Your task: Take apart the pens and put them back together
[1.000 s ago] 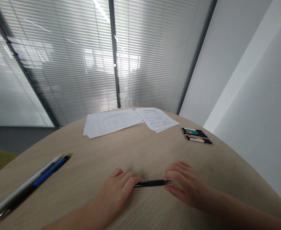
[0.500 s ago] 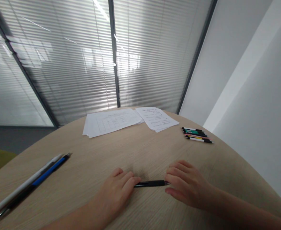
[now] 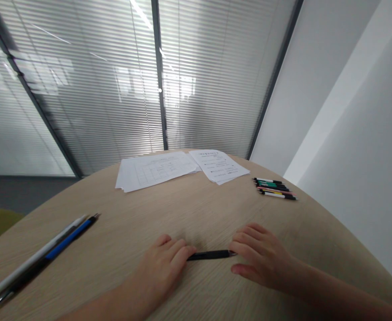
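A black pen (image 3: 212,255) lies crosswise just over the table, its metal tip pointing right. My left hand (image 3: 164,267) is closed around its left end, which the fingers hide. At the tip, my right hand (image 3: 261,256) has curled fingers touching the pen, with the thumb a little lower and slightly apart from them. Both hands are low over the wooden table (image 3: 189,209).
To the left lie a long white pen-like object (image 3: 35,258) and a blue and black pen (image 3: 64,245). Printed sheets (image 3: 159,169) and more paper (image 3: 219,166) are at the far edge. Several pens (image 3: 276,195) sit in a row at the right.
My right thumb has shifted slightly right, away from the pen tip, and the right fingers have moved a touch. The left hand and the pen are almost unchanged.
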Motion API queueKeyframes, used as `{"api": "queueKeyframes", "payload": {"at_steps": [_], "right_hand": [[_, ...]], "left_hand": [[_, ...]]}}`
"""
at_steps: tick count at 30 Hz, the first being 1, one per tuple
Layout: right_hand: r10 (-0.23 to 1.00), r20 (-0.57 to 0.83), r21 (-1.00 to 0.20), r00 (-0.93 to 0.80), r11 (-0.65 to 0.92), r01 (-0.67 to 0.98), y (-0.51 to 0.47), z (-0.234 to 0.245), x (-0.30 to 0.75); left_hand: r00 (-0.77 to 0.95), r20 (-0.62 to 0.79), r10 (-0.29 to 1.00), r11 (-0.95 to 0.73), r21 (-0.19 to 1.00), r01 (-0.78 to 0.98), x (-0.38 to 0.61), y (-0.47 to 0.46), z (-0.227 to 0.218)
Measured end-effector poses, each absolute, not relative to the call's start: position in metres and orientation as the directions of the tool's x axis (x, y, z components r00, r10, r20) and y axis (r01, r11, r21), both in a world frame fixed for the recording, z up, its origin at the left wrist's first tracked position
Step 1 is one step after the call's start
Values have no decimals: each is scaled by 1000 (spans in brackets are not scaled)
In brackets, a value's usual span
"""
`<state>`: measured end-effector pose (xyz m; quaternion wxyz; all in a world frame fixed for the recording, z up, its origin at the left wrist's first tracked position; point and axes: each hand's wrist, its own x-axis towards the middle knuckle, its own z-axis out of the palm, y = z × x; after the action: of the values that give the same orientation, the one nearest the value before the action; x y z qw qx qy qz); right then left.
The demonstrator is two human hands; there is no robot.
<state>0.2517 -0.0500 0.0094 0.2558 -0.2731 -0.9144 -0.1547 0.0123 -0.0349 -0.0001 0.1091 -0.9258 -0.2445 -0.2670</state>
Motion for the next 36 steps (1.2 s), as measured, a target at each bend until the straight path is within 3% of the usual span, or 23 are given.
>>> {"api": "queueKeyframes", "payload": {"at_steps": [4,13,24,36], "right_hand": [[382,574,166,-724,812,560,-51,9,252],[507,572,-8,-645,790,613,-55,3,244],[491,462,147,-739,779,610,-56,10,247],[700,302,-300,-647,714,633,-65,9,243]], "left_hand": [[741,540,399,-861,-58,506,11,-36,-1],[753,550,361,-865,-104,491,11,-36,-1],[752,547,368,-862,-104,497,11,-36,-1],[755,588,290,-848,-208,488,9,-40,10]]}}
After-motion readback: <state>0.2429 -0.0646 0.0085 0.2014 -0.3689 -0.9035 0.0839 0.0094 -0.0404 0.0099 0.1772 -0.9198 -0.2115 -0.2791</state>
